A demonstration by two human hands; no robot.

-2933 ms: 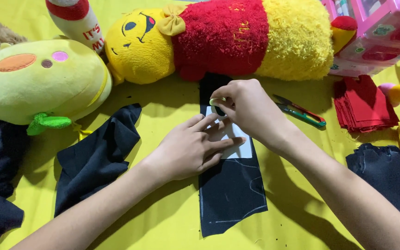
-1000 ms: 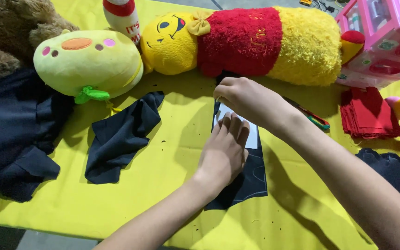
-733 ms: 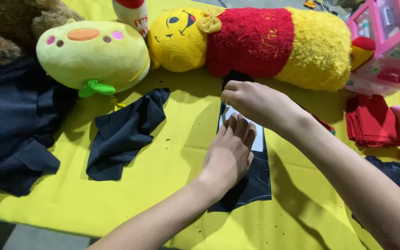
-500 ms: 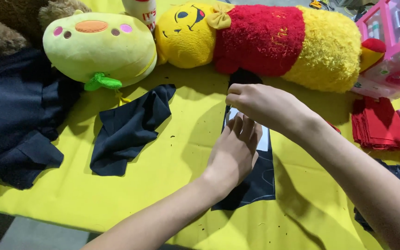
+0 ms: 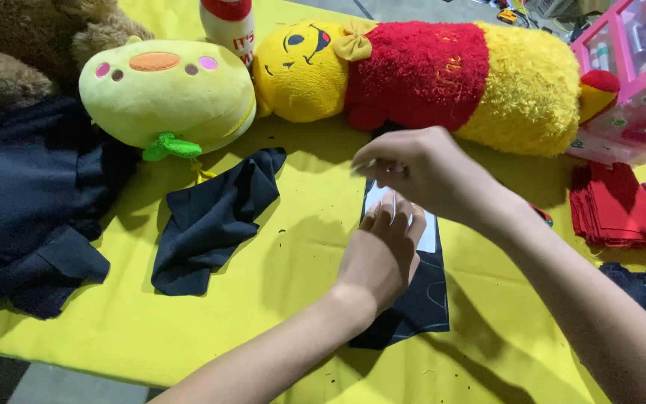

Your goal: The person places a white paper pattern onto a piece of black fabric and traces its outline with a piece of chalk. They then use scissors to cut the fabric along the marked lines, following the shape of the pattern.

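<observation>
Left hand (image 5: pixel 380 254) lies flat, fingers spread, pressing the white card template (image 5: pixel 429 233) onto the dark fabric strip (image 5: pixel 420 299) mid-table on the yellow cloth (image 5: pixel 293 247). Right hand (image 5: pixel 428 173) hovers just above the card's far end, fingertips pinched on something small, too tiny to tell. Yellow bear plush (image 5: pixel 420 75) lies along the far edge.

Two bare forearms are seen, no sleeves visible up to the frame edge. The left hand (image 5: pixel 380 254) and right hand (image 5: pixel 428 168) are uncovered: no gloves, rings, watch or wristbands are seen. Fingernails are kept short and unpainted where shown. No markings or bandages are noted.
</observation>
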